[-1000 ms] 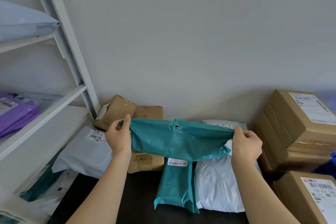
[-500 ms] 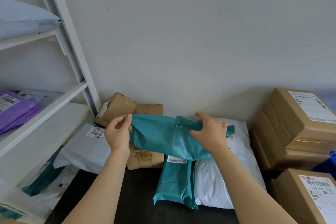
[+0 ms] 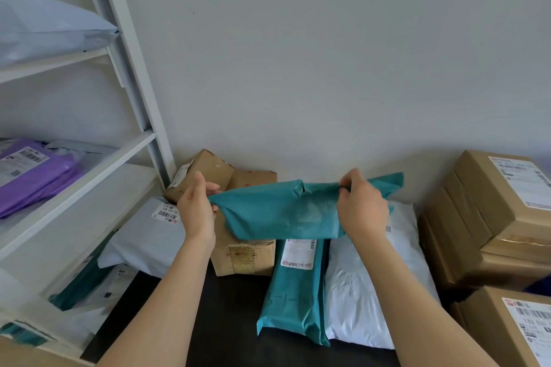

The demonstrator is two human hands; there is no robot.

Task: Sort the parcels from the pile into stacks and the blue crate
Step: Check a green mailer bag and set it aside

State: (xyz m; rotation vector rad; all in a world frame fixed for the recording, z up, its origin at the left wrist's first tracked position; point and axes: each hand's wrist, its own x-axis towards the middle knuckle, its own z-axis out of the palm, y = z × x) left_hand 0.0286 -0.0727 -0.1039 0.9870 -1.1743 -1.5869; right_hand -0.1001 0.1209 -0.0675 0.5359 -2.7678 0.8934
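Note:
I hold a teal poly mailer (image 3: 277, 211) stretched level above the pile. My left hand (image 3: 196, 208) pinches its left end. My right hand (image 3: 360, 208) grips its top edge right of the middle, and the mailer's right end sticks out past that hand. Below on the dark table (image 3: 229, 316) lie a second teal mailer (image 3: 295, 298) with a white label, a white mailer (image 3: 369, 292), a grey mailer (image 3: 149, 238) and several small brown boxes (image 3: 244, 256). Only a sliver of blue crate (image 3: 541, 286) shows at the right edge.
A white shelf unit (image 3: 89, 182) stands on the left, holding a purple mailer (image 3: 35, 176), a pale grey mailer (image 3: 50, 27) and more bags lower down. Large brown cartons (image 3: 492, 211) are stacked at the right. A plain wall runs behind the pile.
My right hand slid from the mailer's right end to its top edge near the middle and took hold there. The mailer rose slightly; my left hand kept its grip.

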